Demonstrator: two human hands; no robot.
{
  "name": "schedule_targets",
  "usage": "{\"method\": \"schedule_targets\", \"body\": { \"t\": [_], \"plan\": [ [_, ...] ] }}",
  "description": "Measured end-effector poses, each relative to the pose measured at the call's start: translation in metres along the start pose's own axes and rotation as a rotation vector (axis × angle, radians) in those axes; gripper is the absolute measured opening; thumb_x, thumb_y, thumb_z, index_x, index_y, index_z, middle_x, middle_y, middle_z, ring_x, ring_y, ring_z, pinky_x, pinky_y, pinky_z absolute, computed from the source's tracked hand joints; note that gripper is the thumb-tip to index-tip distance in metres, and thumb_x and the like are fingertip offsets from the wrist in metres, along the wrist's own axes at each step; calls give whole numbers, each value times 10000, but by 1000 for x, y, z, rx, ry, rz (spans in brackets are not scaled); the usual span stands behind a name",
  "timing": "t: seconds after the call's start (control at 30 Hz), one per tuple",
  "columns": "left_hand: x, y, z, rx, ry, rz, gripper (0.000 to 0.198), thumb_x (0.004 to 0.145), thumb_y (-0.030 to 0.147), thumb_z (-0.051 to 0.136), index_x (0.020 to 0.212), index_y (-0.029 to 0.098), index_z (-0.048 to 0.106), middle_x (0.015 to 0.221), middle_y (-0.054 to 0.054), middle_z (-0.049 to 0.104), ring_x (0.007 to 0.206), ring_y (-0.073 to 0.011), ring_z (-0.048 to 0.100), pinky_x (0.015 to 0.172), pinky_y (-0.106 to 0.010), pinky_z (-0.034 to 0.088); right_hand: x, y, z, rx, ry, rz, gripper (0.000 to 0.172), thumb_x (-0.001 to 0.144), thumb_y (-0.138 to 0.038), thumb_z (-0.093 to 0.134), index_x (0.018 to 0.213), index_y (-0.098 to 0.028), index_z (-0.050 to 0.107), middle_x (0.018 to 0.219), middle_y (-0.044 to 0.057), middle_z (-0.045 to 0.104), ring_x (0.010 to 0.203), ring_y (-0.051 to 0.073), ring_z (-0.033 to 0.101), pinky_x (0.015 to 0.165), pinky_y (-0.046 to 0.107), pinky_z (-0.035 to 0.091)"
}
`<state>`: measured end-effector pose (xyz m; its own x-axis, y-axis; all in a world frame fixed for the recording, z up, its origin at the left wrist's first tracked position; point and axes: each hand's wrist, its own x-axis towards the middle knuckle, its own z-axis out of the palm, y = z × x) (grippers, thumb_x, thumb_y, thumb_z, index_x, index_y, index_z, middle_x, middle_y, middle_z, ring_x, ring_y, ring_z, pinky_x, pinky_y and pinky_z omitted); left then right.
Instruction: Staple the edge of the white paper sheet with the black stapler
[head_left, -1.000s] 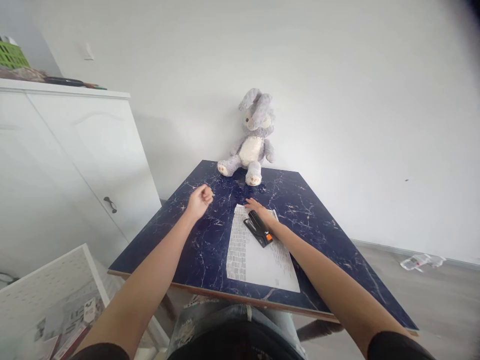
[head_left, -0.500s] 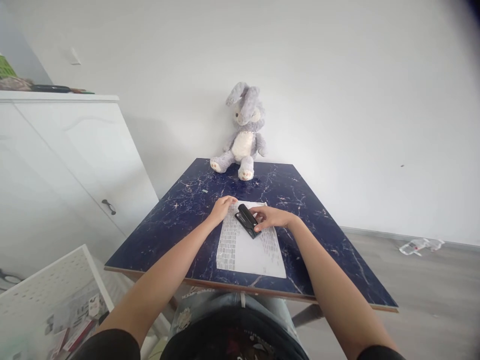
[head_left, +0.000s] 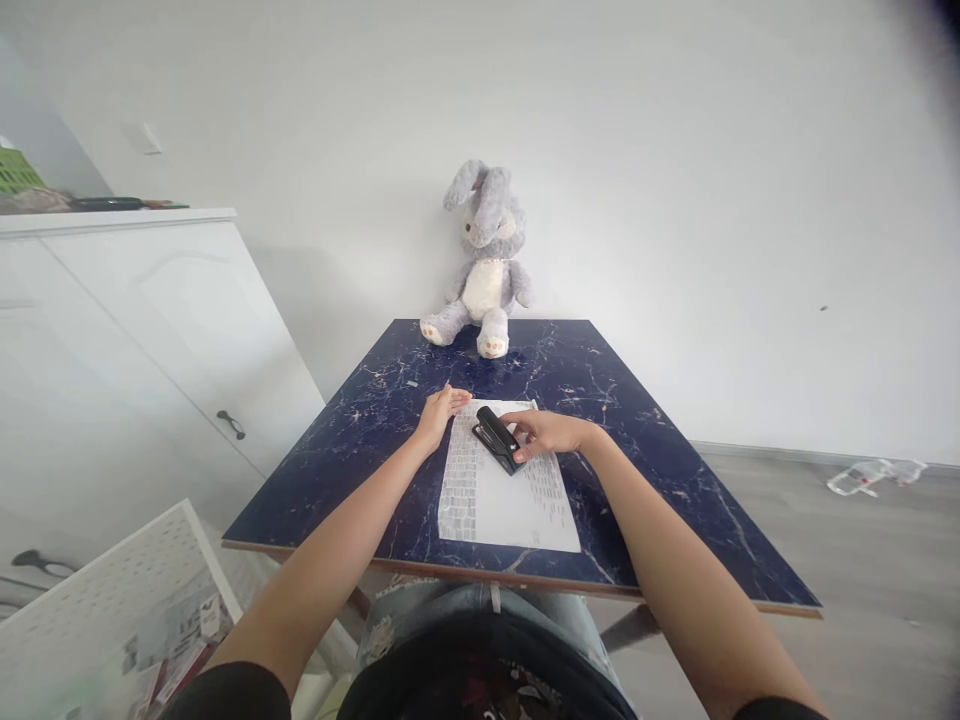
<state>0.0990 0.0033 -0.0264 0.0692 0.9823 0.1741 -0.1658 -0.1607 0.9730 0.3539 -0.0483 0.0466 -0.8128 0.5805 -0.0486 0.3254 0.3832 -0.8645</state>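
- Since the first frame, my left hand (head_left: 441, 415) has moved in to the far left corner of the printed paper (head_left: 506, 505), and my right hand (head_left: 551, 432) has taken hold of the stapler (head_left: 495, 437).
- Stapler position: diagonal, over the far half of the paper.
- Right fingers: clamped on the stapler's near end.
- Left fingers: extended, grasping nothing visible; I cannot tell how firmly they press.
- Recommended: keep the paper flat with the left fingers, clear of the stapler's far end; grip evenly to prevent twisting.
- Surroundings: a plush rabbit (head_left: 485, 285) sits at the far edge of the counter (head_left: 637, 500), beyond both hands. I judge it no obstruction.
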Motion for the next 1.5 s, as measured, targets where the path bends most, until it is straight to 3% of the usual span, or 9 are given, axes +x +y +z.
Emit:
{"method": "schedule_targets", "body": {
  "t": [0.23, 0.4, 0.57, 0.73, 0.87, 0.97, 1.1, 1.3, 1.5],
  "plan": [
    [-1, 0, 0, -7, -5, 4, 560, 904, 662, 526, 876, 144, 739, 1016, -174, 749, 992, -280, 710, 987, -443, 489, 0, 4, 0, -63, 2, -7, 655, 760, -430, 782, 1347, -211, 592, 1260, 88, 662, 919, 205, 661, 772, 296, 517],
    [0, 0, -1, -27, -20, -3, 538, 914, 638, 528, 873, 145, 738, 1005, -165, 751, 990, -274, 710, 992, -443, 487, 8, 2, 13, -185, 128, 11, 588, 812, -514, 704, 1302, -206, 596, 1217, 95, 645, 965, 228, 621, 822, 329, 507],
    [-2, 4, 0, -74, 4, 26, 445, 907, 564, 574, 888, 150, 734, 1034, -160, 749, 1011, -265, 705, 1000, -432, 483, 38, 7, 41, -441, 398, 50, 317, 750, -246, 670, 1052, -160, 628, 1024, 82, 627, 924, 241, 590, 861, 366, 488],
    [-5, 8, -2, -232, 37, 29, 302, 878, 470, 658, 964, 185, 706, 1160, -126, 720, 1076, -236, 683, 1012, -404, 472, 51, 12, 55, -491, 570, -51, 531, 718, -80, 519, 1245, -131, 561, 1202, 132, 601, 1068, 253, 600, 969, 383, 481],
    [-8, 7, -2, -426, -51, -211, 318, 913, 468, 632, 972, 164, 703, 1038, -131, 736, 893, -211, 698, 904, -377, 511, 48, 8, 61, -845, 576, -173, 711, 754, 11, 439, 1445, -158, 453, 1461, 143, 479, 1362, 286, 452, 1118, 435, 405],
    [-10, 10, 0, -525, -124, -279, 351, 940, 468, 602, 991, 140, 719, 920, -109, 727, 804, -182, 675, 817, -327, 512, 48, 2, 65, -1178, 583, -200, 615, 869, 12, 405, 1456, -157, 470, 1487, 146, 489, 1460, 330, 327, 1151, 510, 357],
    [-12, 15, 1, -561, -158, -241, 311, 934, 397, 645, 1013, 107, 724, 936, -106, 723, 841, -168, 670, 801, -289, 496, 50, -3, 67, -1427, 616, -201, 476, 952, -37, 416, 1412, -103, 518, 1444, 169, 541, 1419, 355, 393, 1089, 514, 415],
    [-14, 17, 2, -504, -186, -250, 125, 856, 147, 728, 960, 78, 733, 893, -96, 719, 820, -150, 672, 861, -293, 496, 48, -3, 66, -1488, 629, -142, 439, 985, -85, 444, 1411, -148, 527, 1477, 149, 523, 1391, 329, 440, 1076, 493, 412],
    [-15, 16, 2, -450, -154, -279, 65, 857, 117, 721, 894, 64, 728, 864, -89, 719, 812, -141, 688, 881, -287, 521, 46, -4, 66, -1391, 614, -88, 492, 959, -70, 480, 1437, -185, 510, 1505, 142, 495, 1413, 335, 409, 1110, 512, 356]
  ]
}}
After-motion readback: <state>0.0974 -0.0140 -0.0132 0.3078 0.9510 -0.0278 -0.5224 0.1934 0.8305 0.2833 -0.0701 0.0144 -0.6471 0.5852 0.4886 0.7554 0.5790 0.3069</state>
